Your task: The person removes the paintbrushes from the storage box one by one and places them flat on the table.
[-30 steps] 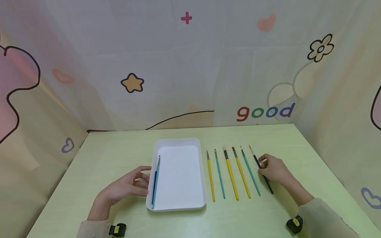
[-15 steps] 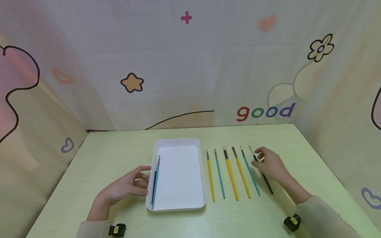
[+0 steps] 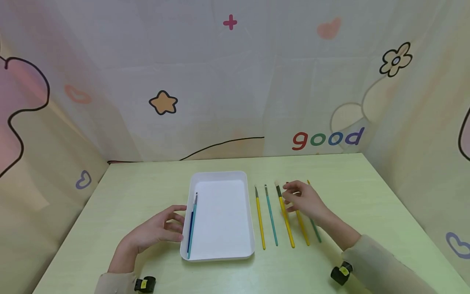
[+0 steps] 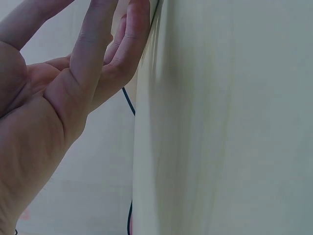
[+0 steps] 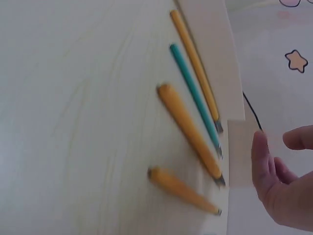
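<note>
My left hand (image 3: pixel 156 228) rests its relaxed fingers and thumb against the left edge of a white tray (image 3: pixel 222 216). Inside the tray, along its left wall, lie a dark blue paintbrush (image 3: pixel 190 232) and a teal one (image 3: pixel 193 216). My right hand (image 3: pixel 306 202) hovers over the row of paintbrushes on the table, holding nothing; its thumb and fingers are apart in the right wrist view. Nearest its fingertips is a thick yellow paintbrush (image 3: pixel 287 220). Another yellow paintbrush (image 3: pixel 302 228) and a teal one (image 3: pixel 316 233) are partly hidden beneath the hand. The black-handled brush is mostly covered.
Between tray and hand lie a thin yellow paintbrush (image 3: pixel 260 220) and a teal paintbrush (image 3: pixel 271 216), roughly parallel. A pale green table (image 3: pixel 147 183) bears everything. Behind it and at both sides hangs a printed curtain (image 3: pixel 205 81).
My right hand has moved left from the black-handled brush, across the row, to the thick yellow one. It had touched the black brush and left it on the table. My left hand stays put.
</note>
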### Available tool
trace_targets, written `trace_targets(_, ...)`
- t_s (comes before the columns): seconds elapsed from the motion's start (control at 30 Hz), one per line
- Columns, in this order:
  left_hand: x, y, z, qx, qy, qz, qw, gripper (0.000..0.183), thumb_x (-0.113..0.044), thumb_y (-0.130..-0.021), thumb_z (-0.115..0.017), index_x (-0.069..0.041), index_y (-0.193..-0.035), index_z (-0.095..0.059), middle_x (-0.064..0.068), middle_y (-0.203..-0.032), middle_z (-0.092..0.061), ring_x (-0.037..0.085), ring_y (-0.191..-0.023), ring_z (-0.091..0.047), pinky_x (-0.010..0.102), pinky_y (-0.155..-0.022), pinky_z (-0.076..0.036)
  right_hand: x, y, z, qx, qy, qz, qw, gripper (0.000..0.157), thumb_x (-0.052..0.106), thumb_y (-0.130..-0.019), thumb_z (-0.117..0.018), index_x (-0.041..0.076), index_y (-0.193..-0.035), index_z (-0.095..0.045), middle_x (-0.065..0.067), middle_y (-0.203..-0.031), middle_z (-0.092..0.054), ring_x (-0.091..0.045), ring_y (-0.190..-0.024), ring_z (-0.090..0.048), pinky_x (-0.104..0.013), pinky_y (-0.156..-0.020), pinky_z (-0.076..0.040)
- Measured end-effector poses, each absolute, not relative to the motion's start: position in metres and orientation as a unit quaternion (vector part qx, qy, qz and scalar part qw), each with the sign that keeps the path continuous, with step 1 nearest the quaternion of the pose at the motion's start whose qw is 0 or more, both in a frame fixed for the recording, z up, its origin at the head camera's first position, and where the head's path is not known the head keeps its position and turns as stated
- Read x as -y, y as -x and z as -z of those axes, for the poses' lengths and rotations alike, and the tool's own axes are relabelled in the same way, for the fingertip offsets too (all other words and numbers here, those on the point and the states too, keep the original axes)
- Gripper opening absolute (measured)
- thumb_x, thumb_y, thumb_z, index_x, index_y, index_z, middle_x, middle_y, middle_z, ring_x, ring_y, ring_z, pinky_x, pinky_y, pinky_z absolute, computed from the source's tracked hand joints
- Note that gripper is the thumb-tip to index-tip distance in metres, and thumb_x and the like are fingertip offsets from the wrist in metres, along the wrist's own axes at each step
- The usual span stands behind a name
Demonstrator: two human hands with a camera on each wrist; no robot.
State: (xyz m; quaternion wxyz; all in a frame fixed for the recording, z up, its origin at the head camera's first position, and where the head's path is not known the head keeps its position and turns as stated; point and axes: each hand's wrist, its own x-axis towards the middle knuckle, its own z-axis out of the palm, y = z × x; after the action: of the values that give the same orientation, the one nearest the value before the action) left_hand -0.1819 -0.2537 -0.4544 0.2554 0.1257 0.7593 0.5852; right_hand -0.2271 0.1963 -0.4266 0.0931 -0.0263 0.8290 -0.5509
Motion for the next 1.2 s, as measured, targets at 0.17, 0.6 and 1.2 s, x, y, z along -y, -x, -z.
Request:
trace_targets(0.17, 0.253, 0.182, 0.454, -0.757, -0.125, -0.588, 0.257, 0.083, -0.005, -0.088, -0.079, -0.005, -0.156, -0.032, 0.023, -0.131, -0.051, 0.034, -0.113, -0.062, 0.041, -0.095, -0.051, -0.177, 0.227, 0.424, -0.766, 0.042, 0.623, 0.154, 0.042, 0.013, -0.105, -0.059, -0.010, -0.139, -0.047, -0.029, -0.126, -0.056, -0.032, -0.104, -0.066, -0.038, -0.082, -0.059)
trace_targets(0.6, 0.254, 0.181, 0.453, -0.762, -0.124, -0.582, 0.255, 0.083, -0.006, -0.088, -0.079, -0.006, -0.156, -0.032, 0.022, -0.131, -0.052, 0.034, -0.114, -0.062, 0.041, -0.095, -0.051, -0.123, 0.225, 0.422, -0.677, 0.129, 0.669, 0.279, 0.051, 0.013, -0.107, -0.056, -0.016, -0.144, -0.037, -0.034, -0.143, -0.048, -0.036, -0.123, -0.062, -0.045, -0.092, -0.055)
trace_targets(1.2, 0.253, 0.181, 0.452, -0.757, -0.127, -0.587, 0.259, 0.083, -0.006, -0.088, -0.079, -0.005, -0.156, -0.031, 0.023, -0.131, -0.051, 0.034, -0.115, -0.062, 0.041, -0.096, -0.050, -0.059, 0.219, 0.432, -0.652, 0.067, 0.674, 0.340, 0.053, 0.010, -0.102, -0.060, -0.015, -0.145, -0.041, -0.028, -0.142, -0.052, -0.039, -0.129, -0.056, -0.044, -0.097, -0.053)
